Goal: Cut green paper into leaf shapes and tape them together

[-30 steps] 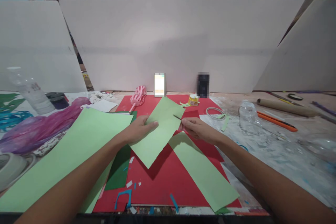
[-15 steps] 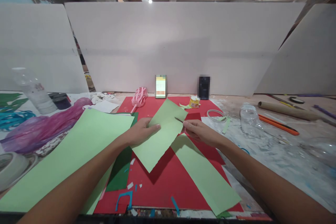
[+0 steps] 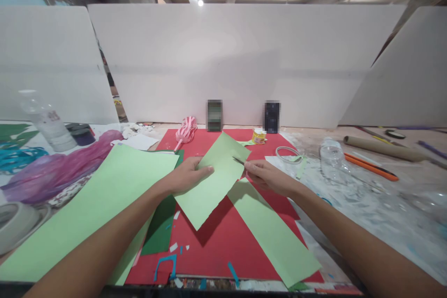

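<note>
My left hand (image 3: 190, 174) grips a light green sheet of paper (image 3: 213, 184), with the thumb on top and the other fingers beneath. The sheet is held tilted above red paper. At its right edge, my right hand (image 3: 260, 173) is closed around scissors (image 3: 239, 161). Only a slim dark blade shows, lying over the sheet near a cut; the handles are hidden in the fingers. Below the right hand lies a light green strip (image 3: 275, 233). Under my left forearm are a larger light green sheet (image 3: 104, 195) and a dark green sheet (image 3: 159, 230).
Red paper (image 3: 209, 258) covers the middle of the table, with blue and white scraps on it. Behind stand two phones, a pink ribbon bundle (image 3: 186, 130) and a yellow jar (image 3: 259, 137). An orange cutter (image 3: 370, 166) and bottle (image 3: 331, 158) lie right; tape rolls (image 3: 17, 226) sit left.
The scissor blade now shows more plainly over the light green sheet, near its right edge. Both hands stay almost in place. The left phone's screen has gone from bright to dark and blurred.
</note>
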Tool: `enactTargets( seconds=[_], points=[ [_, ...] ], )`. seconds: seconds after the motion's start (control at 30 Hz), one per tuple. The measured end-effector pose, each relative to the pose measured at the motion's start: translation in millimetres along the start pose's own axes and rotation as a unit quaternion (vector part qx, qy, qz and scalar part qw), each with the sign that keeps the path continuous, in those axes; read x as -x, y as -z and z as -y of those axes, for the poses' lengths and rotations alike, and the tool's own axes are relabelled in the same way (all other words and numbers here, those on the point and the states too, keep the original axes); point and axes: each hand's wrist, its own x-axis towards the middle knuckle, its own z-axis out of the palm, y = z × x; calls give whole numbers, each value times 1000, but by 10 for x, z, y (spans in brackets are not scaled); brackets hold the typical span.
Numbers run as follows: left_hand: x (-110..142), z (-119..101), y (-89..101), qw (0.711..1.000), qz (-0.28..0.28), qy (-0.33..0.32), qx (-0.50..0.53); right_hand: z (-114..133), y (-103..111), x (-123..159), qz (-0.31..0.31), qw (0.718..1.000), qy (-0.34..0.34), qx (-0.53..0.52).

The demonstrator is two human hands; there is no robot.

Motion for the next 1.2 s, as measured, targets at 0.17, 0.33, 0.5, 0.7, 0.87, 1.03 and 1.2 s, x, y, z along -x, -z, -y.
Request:
enactTargets(
  seconds=[0.17,0.33,0.5,0.7,0.87,1.03,1.2],
  points=[
    [2,14,11,1000,2,-1,5,-27,25,-9,16,1000,-6,-14],
    [6,11,9,1000,9,-9,8,-1,16,-5,13,1000,-10,-6],
    [3,16,-13,999,36,-7,1,5,0,-12,31,999,-6,-7],
    [-10,57,-63,996,74,8,46,-2,-40,-29,44,998,-23,-34],
    [-1,72,-85,995,90,18,43,8,-94,-26,29,995,-30,-92],
    [17,38,-111,993,92,15,68,15,-150,-31,21,990,-51,-132],
    [27,12,-155,991,78,18,103,9,-186,-42,29,988,-53,-140]
  ],
)
